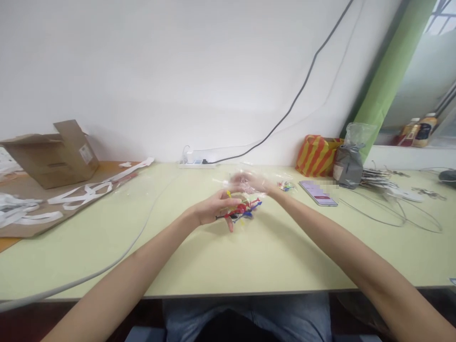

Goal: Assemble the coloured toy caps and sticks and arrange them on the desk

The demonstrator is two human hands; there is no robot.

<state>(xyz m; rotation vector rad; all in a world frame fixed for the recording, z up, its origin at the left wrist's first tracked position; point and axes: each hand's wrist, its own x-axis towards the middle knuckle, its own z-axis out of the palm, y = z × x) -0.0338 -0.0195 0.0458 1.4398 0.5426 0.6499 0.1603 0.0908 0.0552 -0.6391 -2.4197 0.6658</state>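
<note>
Close to the middle of the table, my left hand (217,206) is closed round a bunch of small coloured plastic pieces (242,210). They are red, blue, yellow and black with pointed ends; their exact kind is unclear. Just beyond it, my right hand (249,182) is at a crinkled clear plastic bag (245,171) and appears to grip it. Motion blurs these fingers, and the bag partly covers them. To the right of that hand, a small clear packet of multicoloured pieces (285,185) lies on the table.
A phone (318,194) lies at right, near a striped bag (315,154), a grey pouch (348,166) and thin cables (388,218). At left are a cardboard box (60,159) and white strips (89,192). A power strip (197,164) sits by the wall; a grey cable (117,261) crosses the table.
</note>
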